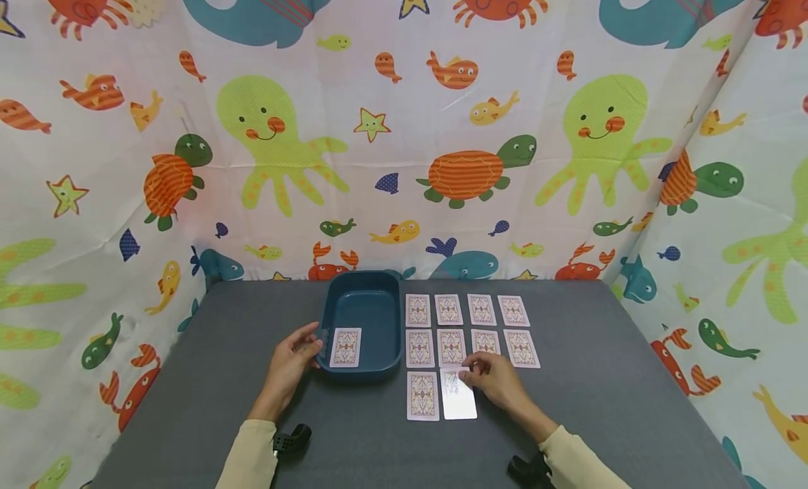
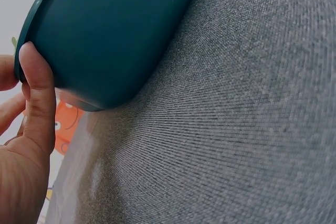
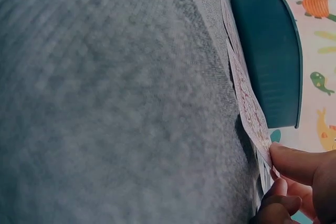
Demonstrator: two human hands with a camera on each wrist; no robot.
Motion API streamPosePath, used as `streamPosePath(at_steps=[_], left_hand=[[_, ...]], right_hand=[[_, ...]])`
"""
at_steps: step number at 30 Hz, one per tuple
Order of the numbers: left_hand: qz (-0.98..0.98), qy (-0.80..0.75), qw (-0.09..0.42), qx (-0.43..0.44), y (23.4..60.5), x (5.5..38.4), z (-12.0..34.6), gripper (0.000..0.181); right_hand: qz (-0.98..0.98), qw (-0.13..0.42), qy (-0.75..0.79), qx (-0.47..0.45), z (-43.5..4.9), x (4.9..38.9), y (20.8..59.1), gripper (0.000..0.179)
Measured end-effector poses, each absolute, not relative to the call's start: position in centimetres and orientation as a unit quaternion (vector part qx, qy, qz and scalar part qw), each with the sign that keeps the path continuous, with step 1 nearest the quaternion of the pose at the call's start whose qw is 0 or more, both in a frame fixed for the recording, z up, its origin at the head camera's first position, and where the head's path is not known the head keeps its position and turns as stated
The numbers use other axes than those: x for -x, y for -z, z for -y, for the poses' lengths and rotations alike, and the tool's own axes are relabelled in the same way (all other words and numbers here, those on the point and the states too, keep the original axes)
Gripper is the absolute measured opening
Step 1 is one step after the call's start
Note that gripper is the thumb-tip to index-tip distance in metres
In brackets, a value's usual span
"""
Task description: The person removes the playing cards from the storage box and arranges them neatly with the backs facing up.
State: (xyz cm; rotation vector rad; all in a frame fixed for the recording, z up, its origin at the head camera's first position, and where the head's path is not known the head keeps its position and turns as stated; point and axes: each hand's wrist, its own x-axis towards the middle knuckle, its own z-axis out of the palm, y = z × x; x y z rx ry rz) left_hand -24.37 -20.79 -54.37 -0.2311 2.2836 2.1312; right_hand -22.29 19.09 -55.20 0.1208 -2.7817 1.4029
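My left hand (image 1: 293, 357) grips the left rim of a dark teal plastic tray (image 1: 361, 371), thumb on the near side and fingers beyond the rim in the left wrist view. Inside the tray lies one playing card (image 1: 345, 347) with its patterned back up. My right hand (image 1: 494, 378) pinches a playing card (image 1: 459, 403) at its top right corner between thumb and fingers. This card looks washed out by glare in the head view. From the right wrist, its patterned back (image 3: 251, 111) shows, tilted up off the cloth. Just left of it lies another face-down card (image 1: 423, 396).
Several more face-down cards (image 1: 451, 347) lie in rows right of the tray. A grey cloth (image 1: 587, 377) covers the table. Behind and at the sides hangs a white curtain (image 1: 416, 103) printed with sea animals. Each wrist wears a black camera band (image 1: 292, 440).
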Motion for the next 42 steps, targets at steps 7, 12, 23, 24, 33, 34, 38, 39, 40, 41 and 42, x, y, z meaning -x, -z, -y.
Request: streamPosePath(at_steps=[7, 12, 23, 24, 33, 34, 38, 39, 40, 41, 42], left_hand=[[-0.729, -0.68, 0.007, 0.076, 54.4, 24.3, 20.8, 0.043], [-0.732, -0.677, 0.006, 0.076, 54.4, 24.3, 20.8, 0.042], [-0.731, -0.679, 0.005, 0.069, 54.4, 24.4, 20.8, 0.042], [-0.732, -0.678, 0.005, 0.069, 54.4, 24.4, 20.8, 0.042], [-0.734, -0.676, 0.006, 0.069, 54.5, 24.4, 20.9, 0.043], [-0.734, -0.676, 0.005, 0.069, 54.5, 24.4, 20.8, 0.043], [-0.732, -0.677, 0.005, 0.069, 54.4, 24.5, 20.8, 0.043], [-0.732, -0.678, 0.005, 0.069, 54.4, 24.5, 20.8, 0.043], [-0.732, -0.677, 0.005, 0.07, 54.4, 24.5, 20.8, 0.043], [-0.733, -0.677, 0.006, 0.07, 54.4, 24.5, 20.8, 0.043], [-0.734, -0.676, 0.006, 0.07, 54.4, 24.5, 20.8, 0.043]], right_hand=[[0.898, 0.003, -0.439, -0.032, -19.0, 22.3, 55.1, 0.014], [0.896, 0.002, -0.444, -0.024, -19.0, 22.2, 55.0, 0.014], [0.88, 0.025, -0.474, -0.008, -18.9, 21.5, 54.2, 0.01], [0.878, 0.029, -0.478, -0.008, -18.9, 21.3, 54.1, 0.009], [0.854, 0.06, -0.515, -0.036, -19.0, 20.8, 51.8, 0.008], [0.851, 0.061, -0.52, -0.04, -18.9, 20.7, 51.5, 0.008], [0.842, 0.052, -0.535, -0.05, -18.3, 20.6, 50.1, 0.012], [0.841, 0.048, -0.536, -0.054, -18.1, 20.5, 49.8, 0.014], [0.84, 0.045, -0.538, -0.059, -17.9, 20.5, 49.5, 0.015], [0.838, 0.043, -0.54, -0.063, -17.7, 20.4, 49.3, 0.016], [0.837, 0.041, -0.541, -0.069, -17.5, 20.3, 49.0, 0.017]])
